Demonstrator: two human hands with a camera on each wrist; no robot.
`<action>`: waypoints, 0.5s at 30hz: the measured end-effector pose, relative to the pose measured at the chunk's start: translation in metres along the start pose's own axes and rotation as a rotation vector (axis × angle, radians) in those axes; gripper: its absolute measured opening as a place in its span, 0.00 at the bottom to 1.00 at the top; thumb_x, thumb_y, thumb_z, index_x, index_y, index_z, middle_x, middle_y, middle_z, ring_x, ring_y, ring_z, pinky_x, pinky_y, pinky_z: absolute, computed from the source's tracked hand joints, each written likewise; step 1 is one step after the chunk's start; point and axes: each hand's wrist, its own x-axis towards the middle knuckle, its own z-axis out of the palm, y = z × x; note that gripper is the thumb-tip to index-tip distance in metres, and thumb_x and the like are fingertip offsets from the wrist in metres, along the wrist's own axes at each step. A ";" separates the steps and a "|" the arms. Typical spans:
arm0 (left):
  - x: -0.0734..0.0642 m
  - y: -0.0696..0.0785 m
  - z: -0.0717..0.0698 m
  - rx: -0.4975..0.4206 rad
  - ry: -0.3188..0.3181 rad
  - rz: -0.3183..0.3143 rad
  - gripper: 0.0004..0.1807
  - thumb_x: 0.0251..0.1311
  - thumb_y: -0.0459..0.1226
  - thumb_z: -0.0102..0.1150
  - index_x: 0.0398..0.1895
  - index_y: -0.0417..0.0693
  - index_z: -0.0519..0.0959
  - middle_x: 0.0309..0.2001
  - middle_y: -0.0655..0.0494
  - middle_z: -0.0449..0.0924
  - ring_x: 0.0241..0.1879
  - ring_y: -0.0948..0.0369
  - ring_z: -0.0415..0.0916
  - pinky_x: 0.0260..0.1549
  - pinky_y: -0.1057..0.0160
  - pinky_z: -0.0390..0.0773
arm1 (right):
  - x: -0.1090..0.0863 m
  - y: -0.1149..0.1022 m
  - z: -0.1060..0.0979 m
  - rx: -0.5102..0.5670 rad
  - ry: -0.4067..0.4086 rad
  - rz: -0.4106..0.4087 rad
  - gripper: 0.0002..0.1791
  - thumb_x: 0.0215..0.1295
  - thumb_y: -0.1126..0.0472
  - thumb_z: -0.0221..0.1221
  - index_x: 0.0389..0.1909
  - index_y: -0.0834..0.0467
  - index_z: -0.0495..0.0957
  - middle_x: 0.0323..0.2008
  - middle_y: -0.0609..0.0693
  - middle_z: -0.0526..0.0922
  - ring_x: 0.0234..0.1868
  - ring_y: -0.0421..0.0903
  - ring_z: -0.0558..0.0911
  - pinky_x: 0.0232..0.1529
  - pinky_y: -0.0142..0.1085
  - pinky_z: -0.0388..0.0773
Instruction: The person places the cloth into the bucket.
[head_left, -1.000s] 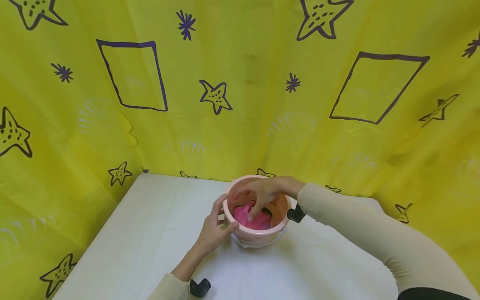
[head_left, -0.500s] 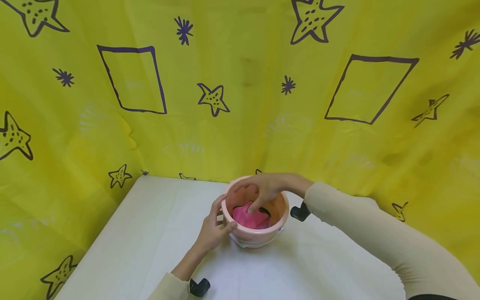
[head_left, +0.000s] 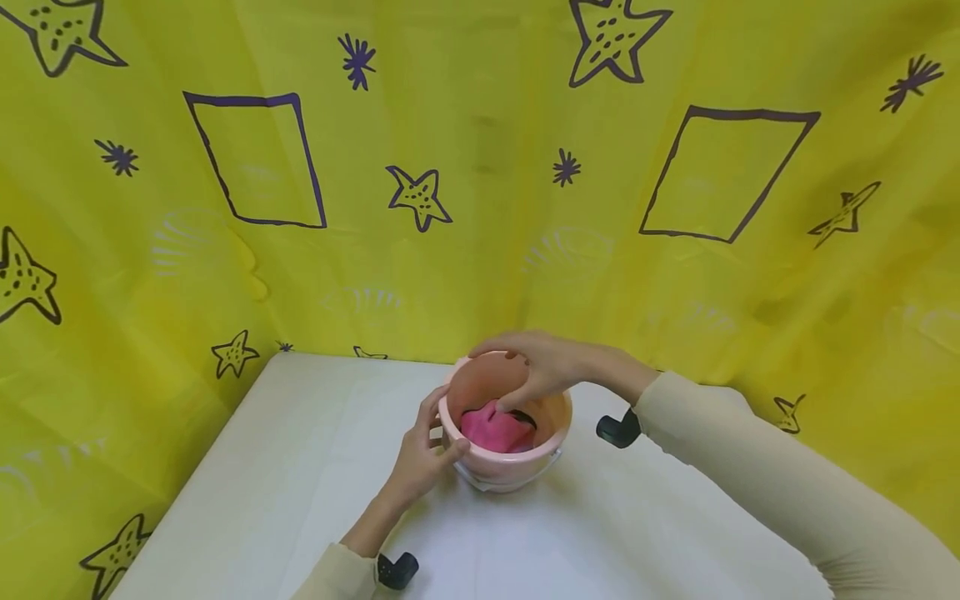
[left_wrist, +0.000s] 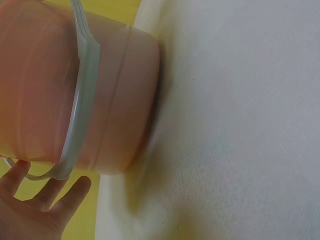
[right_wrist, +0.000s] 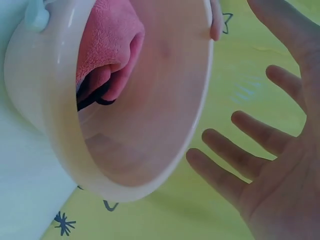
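A pink plastic bucket (head_left: 517, 469) stands on the white table. Inside it lies a bunched pink fluffy cloth (head_left: 495, 430) with a dark strip at its edge, also seen as fabric (right_wrist: 112, 40) in the right wrist view. My left hand (head_left: 420, 458) holds the bucket's left side, thumb at the rim and fingers along the outer wall. Above the bucket's opening is my right hand (head_left: 551, 365), its fingers spread and nothing in them. The right wrist view shows those fingers apart from the rim.
The bucket's pale handle (left_wrist: 82, 110) hangs down its front side. A yellow curtain (head_left: 480, 250) with dark stars and frames closes off the back and sides of the white table (head_left: 337, 433). Dark wrist cameras (head_left: 397, 571) sit on both wrists.
My right hand has lifted up and right out of the bucket, away from the pink cloth, which stays inside. My left hand keeps its hold on the bucket.
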 end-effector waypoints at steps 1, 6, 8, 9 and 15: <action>0.000 0.000 0.000 0.000 0.000 -0.002 0.46 0.61 0.54 0.68 0.79 0.74 0.55 0.74 0.52 0.67 0.61 0.43 0.75 0.52 0.46 0.81 | -0.002 0.000 -0.001 -0.001 0.016 -0.008 0.44 0.55 0.44 0.76 0.72 0.52 0.71 0.68 0.51 0.76 0.65 0.57 0.75 0.60 0.58 0.77; 0.001 0.002 0.001 0.001 0.002 -0.007 0.46 0.61 0.53 0.69 0.79 0.74 0.54 0.74 0.51 0.67 0.61 0.43 0.75 0.52 0.49 0.81 | -0.009 0.005 -0.001 -0.008 0.061 -0.032 0.45 0.56 0.42 0.75 0.72 0.53 0.71 0.67 0.52 0.76 0.65 0.57 0.75 0.60 0.57 0.77; 0.000 0.003 0.000 0.007 0.000 -0.013 0.46 0.61 0.51 0.69 0.79 0.74 0.54 0.75 0.52 0.66 0.62 0.43 0.74 0.52 0.49 0.81 | -0.011 0.008 0.000 -0.013 0.066 -0.036 0.44 0.56 0.41 0.74 0.72 0.54 0.71 0.67 0.52 0.76 0.65 0.57 0.75 0.59 0.58 0.78; 0.000 0.003 0.000 0.012 -0.002 -0.014 0.46 0.61 0.50 0.69 0.79 0.74 0.54 0.75 0.52 0.66 0.62 0.43 0.74 0.52 0.48 0.81 | -0.012 0.009 0.000 -0.016 0.069 -0.039 0.44 0.56 0.42 0.74 0.71 0.54 0.71 0.67 0.52 0.76 0.65 0.57 0.75 0.60 0.57 0.77; 0.000 0.012 -0.008 0.074 -0.047 -0.048 0.46 0.62 0.51 0.68 0.79 0.73 0.52 0.75 0.52 0.66 0.70 0.46 0.68 0.64 0.35 0.69 | -0.018 0.014 0.006 -0.053 0.112 -0.023 0.41 0.55 0.43 0.75 0.70 0.47 0.73 0.64 0.47 0.78 0.64 0.54 0.76 0.59 0.54 0.79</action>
